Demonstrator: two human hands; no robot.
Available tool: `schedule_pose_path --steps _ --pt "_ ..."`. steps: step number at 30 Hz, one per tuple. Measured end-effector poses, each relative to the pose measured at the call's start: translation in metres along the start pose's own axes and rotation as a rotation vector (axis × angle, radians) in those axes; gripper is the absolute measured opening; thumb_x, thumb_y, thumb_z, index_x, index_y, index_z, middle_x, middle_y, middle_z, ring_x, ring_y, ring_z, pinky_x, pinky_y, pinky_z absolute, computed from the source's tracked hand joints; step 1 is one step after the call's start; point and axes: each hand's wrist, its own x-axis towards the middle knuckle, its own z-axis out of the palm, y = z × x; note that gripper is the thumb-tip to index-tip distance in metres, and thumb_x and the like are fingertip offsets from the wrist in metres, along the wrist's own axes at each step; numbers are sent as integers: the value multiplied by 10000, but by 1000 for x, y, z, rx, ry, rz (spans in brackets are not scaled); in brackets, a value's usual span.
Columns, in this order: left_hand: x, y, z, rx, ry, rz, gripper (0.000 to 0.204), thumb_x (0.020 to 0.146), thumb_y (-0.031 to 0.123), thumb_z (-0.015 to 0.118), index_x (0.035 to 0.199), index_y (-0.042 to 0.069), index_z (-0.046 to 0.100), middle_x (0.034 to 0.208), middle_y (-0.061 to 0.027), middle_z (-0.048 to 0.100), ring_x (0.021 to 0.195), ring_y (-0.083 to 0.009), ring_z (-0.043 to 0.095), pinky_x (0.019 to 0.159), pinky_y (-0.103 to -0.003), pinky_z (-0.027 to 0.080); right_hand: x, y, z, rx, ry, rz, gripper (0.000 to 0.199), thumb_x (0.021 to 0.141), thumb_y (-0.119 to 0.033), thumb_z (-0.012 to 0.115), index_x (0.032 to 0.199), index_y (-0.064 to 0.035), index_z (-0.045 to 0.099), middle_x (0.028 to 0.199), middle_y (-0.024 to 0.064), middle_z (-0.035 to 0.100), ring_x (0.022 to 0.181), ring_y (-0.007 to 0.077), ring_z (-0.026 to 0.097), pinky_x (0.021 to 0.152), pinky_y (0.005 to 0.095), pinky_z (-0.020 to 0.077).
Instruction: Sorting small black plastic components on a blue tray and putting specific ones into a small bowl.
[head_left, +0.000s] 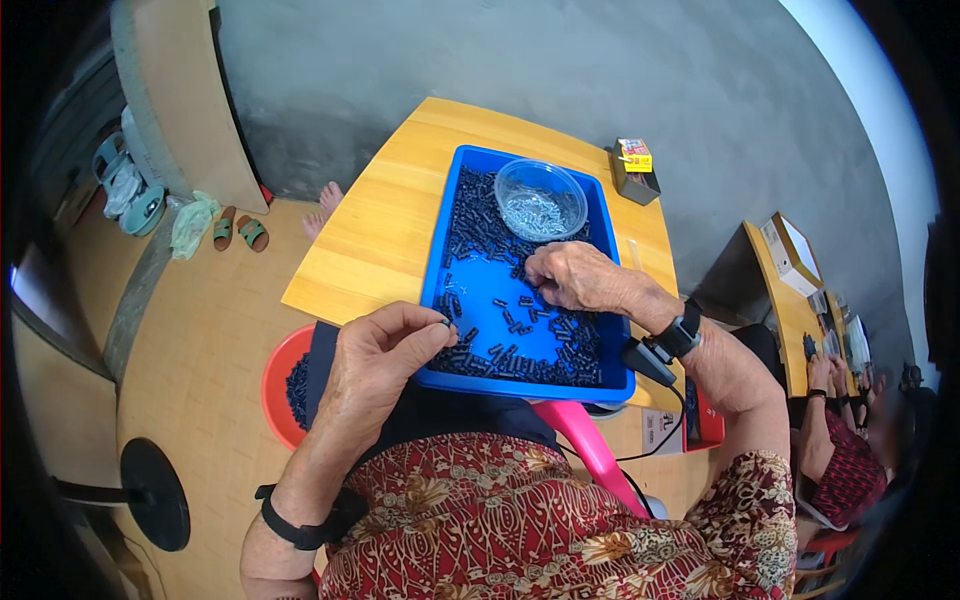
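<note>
A blue tray (pixel 462 165) on the table holds many small black plastic pieces (pixel 515 365), loose and spread out. Inside its far right part stands a clear round tub (pixel 541 183) with small silvery metal parts (pixel 535 213). My left hand (pixel 385 350) is over the tray's near left edge, thumb and forefinger pinched on a small black piece (pixel 446 322) that barely shows. Near the tub, my right hand (pixel 575 275) reaches down among the black pieces with its fingers drawn together. Whatever its fingertips grip is hidden.
The tray sits on a yellow wooden table (pixel 385 230). A dark box (pixel 637 183) with a yellow packet stands at the far right corner. Below left is a red basin (pixel 275 385) of black pieces. At far right another person (pixel 850 450) works at a second table.
</note>
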Motion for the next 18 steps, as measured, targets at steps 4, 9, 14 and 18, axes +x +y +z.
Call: schedule_pose_path --steps 4,9,14,18 --pt "-2 -1 -1 -7 2 -10 152 905 138 681 995 16 695 945 -59 706 895 -119 635 879 -273 469 -1 -9 -10 112 -41 145 113 762 -38 664 859 -5 616 827 170 674 797 365 659 706 427 529" --pt "1 -5 -1 -49 8 6 167 909 141 683 1013 11 691 957 -67 709 918 -128 650 890 -275 479 -2 -46 -30 523 116 213 97 817 -56 671 886 4 640 795 95 674 733 188 651 664 329 522" --pt "-1 -5 2 -147 8 43 159 919 112 670 1032 3 690 962 -65 710 917 -131 663 878 -261 492 7 -113 -53 677 149 122 79 846 -55 691 883 -7 640 786 35 617 715 107 565 672 277 489" --pt "-1 -5 3 -170 -3 65 166 907 94 687 1044 0 693 956 -51 708 892 -100 646 831 -233 494 13 -135 -48 675 200 75 92 860 -68 708 893 -12 642 783 35 615 712 111 562 675 275 483"
